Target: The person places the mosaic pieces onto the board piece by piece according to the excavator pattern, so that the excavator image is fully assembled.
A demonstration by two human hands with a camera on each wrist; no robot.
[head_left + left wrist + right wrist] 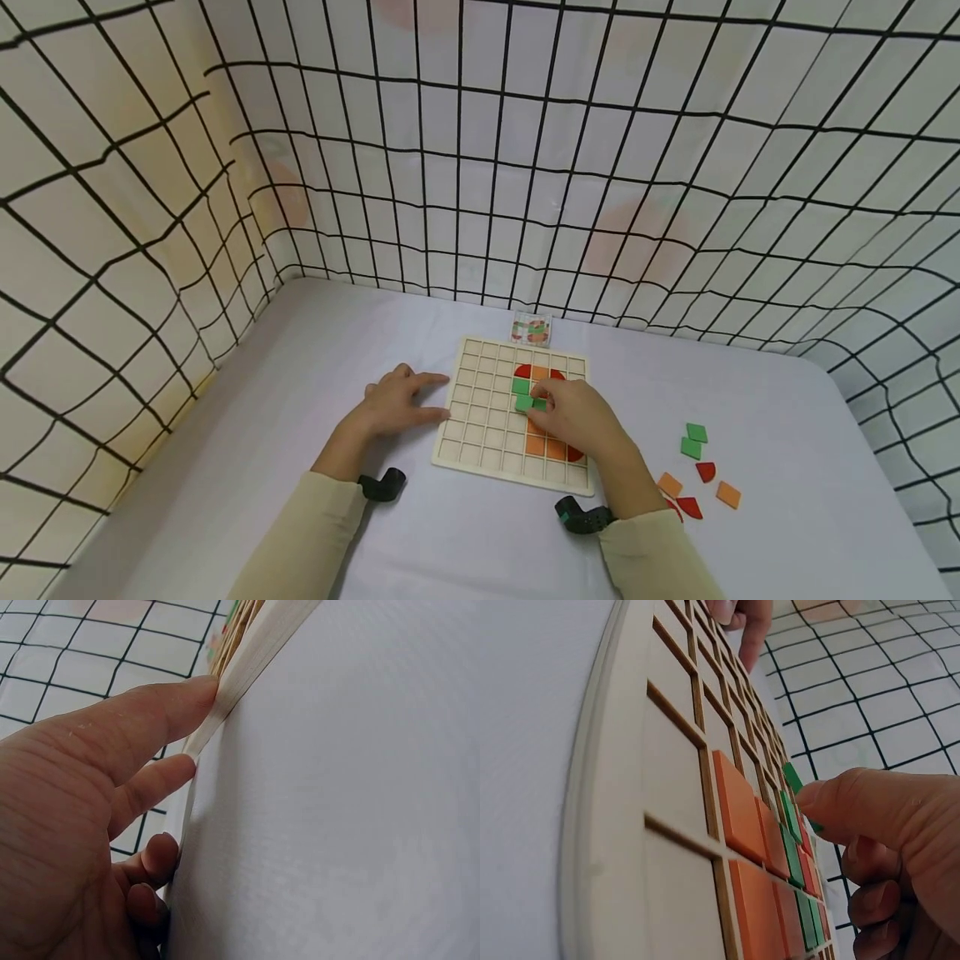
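A wooden grid board (480, 425) lies on the white-covered table. At its left edge rests my left hand (393, 404), thumb and index finger stretched apart and their tips against the rim; the other fingers bend loosely, as the left wrist view shows. Over the board's right half, my right hand (581, 417) pinches a green square tile (792, 777) between thumb and fingers, tilted above the cells. Orange square tiles (739, 806), green tiles (521, 386) and red quarter-round tiles (522, 371) sit in cells around it. The right hand hides part of this pattern in the head view.
Loose green tiles (697, 432), orange tiles (728, 494) and red pieces (705, 472) lie on the table to the right. A small pattern card (531, 330) is behind the board. Black wire mesh (450, 175) borders the table at the back and sides.
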